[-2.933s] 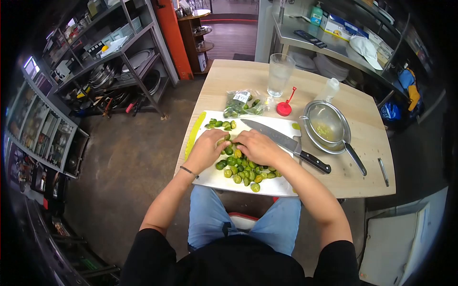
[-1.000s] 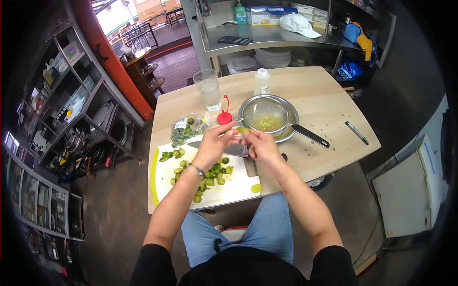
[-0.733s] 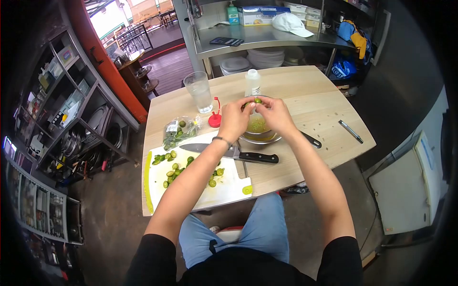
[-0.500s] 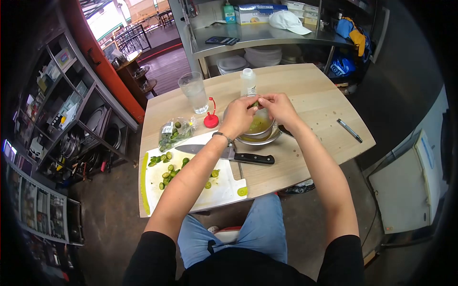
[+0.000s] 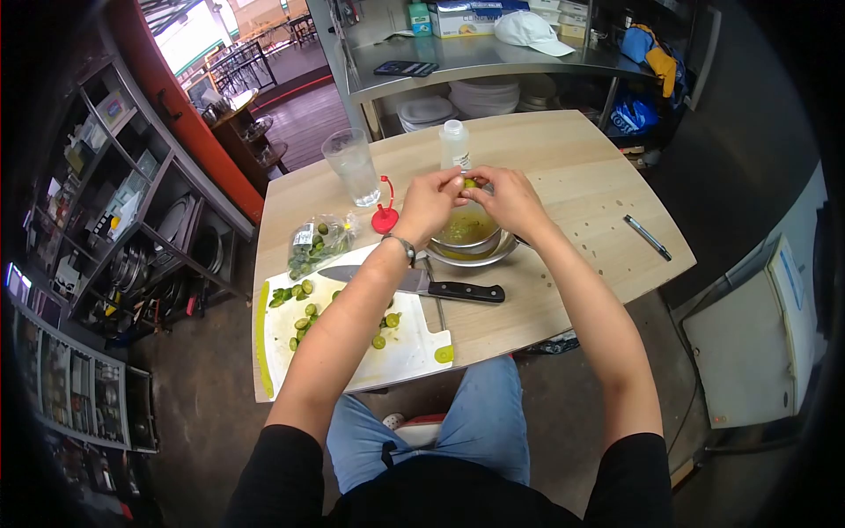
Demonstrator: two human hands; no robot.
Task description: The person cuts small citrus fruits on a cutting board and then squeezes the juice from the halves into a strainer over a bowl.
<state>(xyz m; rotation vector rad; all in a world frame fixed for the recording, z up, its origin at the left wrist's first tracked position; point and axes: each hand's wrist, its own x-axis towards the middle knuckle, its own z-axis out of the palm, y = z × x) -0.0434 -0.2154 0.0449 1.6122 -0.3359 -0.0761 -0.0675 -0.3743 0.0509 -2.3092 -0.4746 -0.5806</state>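
My left hand [image 5: 429, 204] and my right hand [image 5: 508, 199] meet above a metal strainer [image 5: 469, 231], their fingers pinching a small green lime piece [image 5: 470, 183] between them. Beneath the strainer is a metal bowl [image 5: 480, 258], with yellowish liquid and pulp showing inside. On the white cutting board [image 5: 414, 352] lie several cut limes [image 5: 304, 324], partly hidden by my left forearm. A knife [image 5: 462, 291] with a black handle rests across the board's right edge. A plastic bag [image 5: 319, 245] of whole limes touches the board's far side.
Behind my hands stands an open plastic bottle [image 5: 454, 145]. Its red cap [image 5: 385, 219] lies near a tall glass of water [image 5: 353, 167]. A marker [image 5: 648, 238] is at the table's right, and a metal shelf [image 5: 475, 58] holds a phone [image 5: 406, 68] and white cap [image 5: 532, 33].
Both hands have shifted slightly away from me and to the left. The lime piece between the fingers now shows more of its yellow-green side.
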